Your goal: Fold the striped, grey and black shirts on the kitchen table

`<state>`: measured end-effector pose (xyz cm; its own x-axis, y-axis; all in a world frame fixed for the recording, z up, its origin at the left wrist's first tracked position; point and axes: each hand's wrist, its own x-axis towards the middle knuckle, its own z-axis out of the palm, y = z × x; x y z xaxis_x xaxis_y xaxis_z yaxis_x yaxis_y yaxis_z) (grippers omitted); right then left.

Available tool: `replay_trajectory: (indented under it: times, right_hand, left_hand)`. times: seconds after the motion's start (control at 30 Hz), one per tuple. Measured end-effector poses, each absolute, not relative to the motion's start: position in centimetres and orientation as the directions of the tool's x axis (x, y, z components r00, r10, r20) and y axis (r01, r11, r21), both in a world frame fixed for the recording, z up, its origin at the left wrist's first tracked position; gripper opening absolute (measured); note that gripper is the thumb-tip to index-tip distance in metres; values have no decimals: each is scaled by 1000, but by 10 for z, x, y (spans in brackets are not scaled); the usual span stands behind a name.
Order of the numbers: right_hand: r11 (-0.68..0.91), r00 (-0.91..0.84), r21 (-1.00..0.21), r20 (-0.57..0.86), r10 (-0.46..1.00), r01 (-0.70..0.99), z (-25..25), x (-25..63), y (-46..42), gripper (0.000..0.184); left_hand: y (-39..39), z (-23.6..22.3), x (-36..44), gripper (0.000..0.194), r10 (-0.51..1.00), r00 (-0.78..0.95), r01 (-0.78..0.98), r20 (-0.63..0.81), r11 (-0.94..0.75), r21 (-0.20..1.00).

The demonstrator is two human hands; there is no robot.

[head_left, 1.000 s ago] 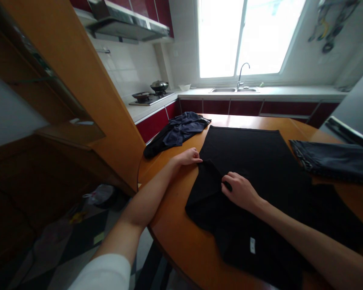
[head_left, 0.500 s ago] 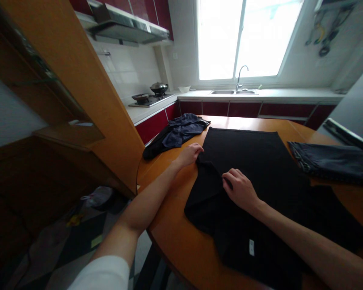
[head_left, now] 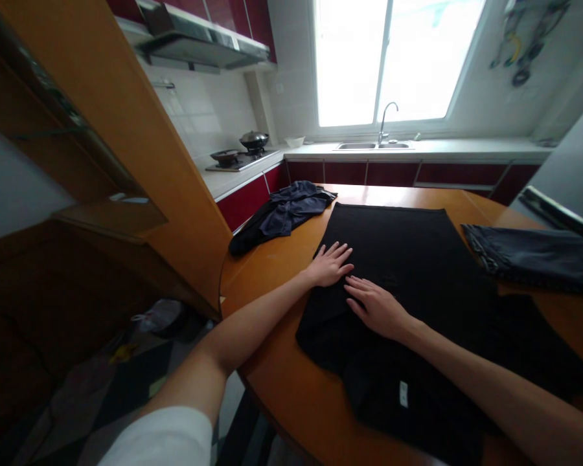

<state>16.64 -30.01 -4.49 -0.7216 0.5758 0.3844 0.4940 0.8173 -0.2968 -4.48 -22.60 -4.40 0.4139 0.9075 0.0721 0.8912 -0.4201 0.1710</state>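
Observation:
A black shirt (head_left: 418, 259) lies spread on the wooden table (head_left: 272, 349), its hem toward the window and a small white label (head_left: 403, 394) near me. My left hand (head_left: 329, 264) rests flat on the shirt's left side with its fingers spread. Close beside it, my right hand (head_left: 376, 305) lies palm down on the cloth, fingers stretched toward the left hand. Neither hand grips anything. One sleeve reaches out at the right; the left sleeve's outline is hard to make out in the dark cloth.
A heap of dark clothes (head_left: 291, 210) sits at the table's far left, and folded jeans (head_left: 539, 255) lie at the right. A wooden cabinet (head_left: 175, 194) borders the table on the left. Beyond are a sink (head_left: 357, 147) and a stove (head_left: 243, 160).
My left hand has moved from the shirt's left edge onto the cloth, and its fingers have spread. My right hand has shifted slightly left and its curled fingers have straightened.

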Motion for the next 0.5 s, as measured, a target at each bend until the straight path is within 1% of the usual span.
replay_trajectory:
  times: [0.07, 0.2, 0.27, 0.33, 0.37, 0.43, 0.5]
  right_hand:
    - [814, -718, -306, 385, 580, 494, -43, 166, -301, 38]
    - [816, -719, -315, 387, 577, 485, -42, 167, -301, 38]
    - [818, -720, -320, 392, 573, 477, -42, 167, -301, 38]
    - [819, -719, -317, 393, 573, 479, -43, 168, -300, 37]
    - [820, -719, -310, 395, 572, 482, -43, 168, -300, 37]
    - [825, -716, -295, 409, 566, 483, -41, 168, -301, 35]
    - [838, -721, -285, 427, 546, 466, -38, 167, -302, 35]
  left_hand:
    - [-218, -44, -54, 62, 939, 325, 916, 117, -343, 210]
    - [-200, -43, -82, 55, 973, 45, 940, 227, -118, 320]
    - [-195, -38, -98, 48, 963, -19, 939, 270, -76, 336]
    - [-194, -30, -112, 41, 957, -3, 934, 291, -101, 342]
    - [-195, -25, -118, 37, 956, 32, 928, 290, -136, 347]
    - [-198, -15, -125, 28, 955, 135, 906, 265, -228, 357]
    - [-204, -6, -126, 23, 932, 280, 853, 232, -352, 385]
